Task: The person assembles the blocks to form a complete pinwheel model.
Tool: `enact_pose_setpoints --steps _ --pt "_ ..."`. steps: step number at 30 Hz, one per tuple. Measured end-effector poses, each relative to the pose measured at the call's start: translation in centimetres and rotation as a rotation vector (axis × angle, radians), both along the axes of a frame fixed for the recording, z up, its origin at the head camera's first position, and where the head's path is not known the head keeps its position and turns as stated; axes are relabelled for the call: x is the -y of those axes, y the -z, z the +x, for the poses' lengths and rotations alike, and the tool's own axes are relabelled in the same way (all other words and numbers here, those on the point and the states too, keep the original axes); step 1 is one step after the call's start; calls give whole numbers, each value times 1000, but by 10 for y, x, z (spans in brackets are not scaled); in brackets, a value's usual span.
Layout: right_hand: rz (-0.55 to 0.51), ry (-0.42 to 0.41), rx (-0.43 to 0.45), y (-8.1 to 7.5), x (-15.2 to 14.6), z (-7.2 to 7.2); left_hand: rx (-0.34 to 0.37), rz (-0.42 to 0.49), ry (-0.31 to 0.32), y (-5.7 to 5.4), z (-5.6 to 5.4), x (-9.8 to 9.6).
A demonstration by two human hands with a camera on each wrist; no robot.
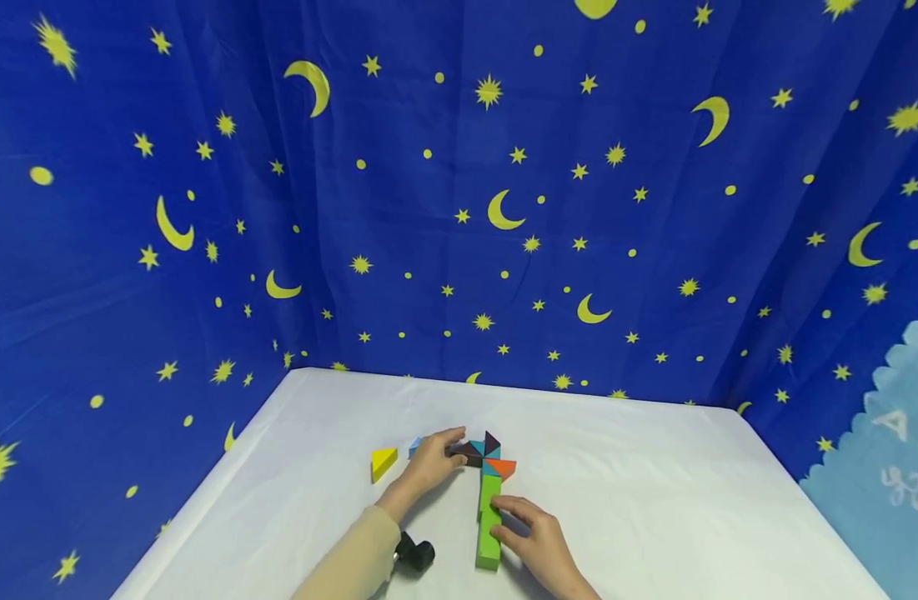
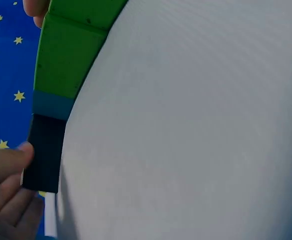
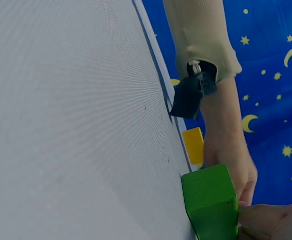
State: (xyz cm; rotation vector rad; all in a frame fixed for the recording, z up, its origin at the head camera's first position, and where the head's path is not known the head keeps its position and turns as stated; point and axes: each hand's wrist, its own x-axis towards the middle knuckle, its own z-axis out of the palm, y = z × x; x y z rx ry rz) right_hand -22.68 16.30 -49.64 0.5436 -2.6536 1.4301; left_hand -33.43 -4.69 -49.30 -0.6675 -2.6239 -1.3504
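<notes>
My left hand [image 1: 430, 462] pinches a dark triangular block [image 1: 469, 452] on the table; in the left wrist view, its thumb lies on the near face of that block [image 2: 46, 155]. Next to it, dark, teal and orange [image 1: 503, 467] triangular blocks form a pinwheel shape. Below them, two green blocks [image 1: 489, 537] lie end to end in a line, slightly offset. The right hand [image 1: 537, 537] touches the right side of the green blocks with thumb and forefinger, which stand apart. In the right wrist view, the thumb meets the edge of a green block [image 3: 210, 195].
A yellow triangular block [image 1: 383, 463] lies left of the left hand, and a light blue block [image 1: 414, 447] shows partly behind it. The white-covered table [image 1: 654, 500] meets blue star-patterned curtains [image 1: 428, 208]. A black wrist device [image 1: 415, 552] hangs under the left sleeve.
</notes>
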Motion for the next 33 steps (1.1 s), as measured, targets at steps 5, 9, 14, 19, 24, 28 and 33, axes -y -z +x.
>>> enact_pose_setpoints --steps 5,9,14,19,24,28,33 --pt "-1 11 30 2 0 4 -114 62 -60 -7 9 13" --pt "-8 18 26 3 -1 5 -191 167 -154 -11 11 26" --pt "-1 18 9 3 -1 4 -206 316 -249 -18 11 38" --pt "9 11 20 0 1 2 -164 328 -255 -19 13 47" --pt "6 10 3 -3 2 -1 -146 286 -216 -12 12 53" --pt "12 8 12 -3 2 1 -118 250 -229 -6 14 52" --pt "14 14 24 -3 3 1 -101 162 -266 -1 15 47"
